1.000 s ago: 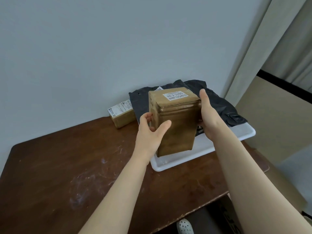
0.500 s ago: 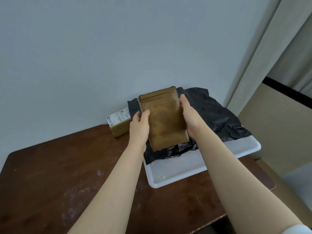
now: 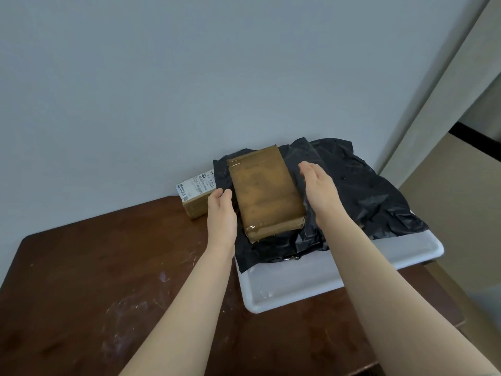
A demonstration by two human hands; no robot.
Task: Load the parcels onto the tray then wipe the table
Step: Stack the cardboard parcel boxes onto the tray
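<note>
The taped brown parcel [image 3: 267, 191] is lying flat on the black bags [image 3: 366, 191] in the tray [image 3: 325, 283], at 1 o'clock on the table [image 3: 108, 280]. The left hand [image 3: 221, 213] and right hand [image 3: 320, 191] are flanking it, fingers loose, holding nothing. It is looking stiff and tape-slick, so I am judging its long edges the best hold.

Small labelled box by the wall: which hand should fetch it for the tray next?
Left, probably. The left hand is open close beside the small labelled box on the table. The right hand is beyond the brown parcel, over the tray, and would have to cross it.
</note>
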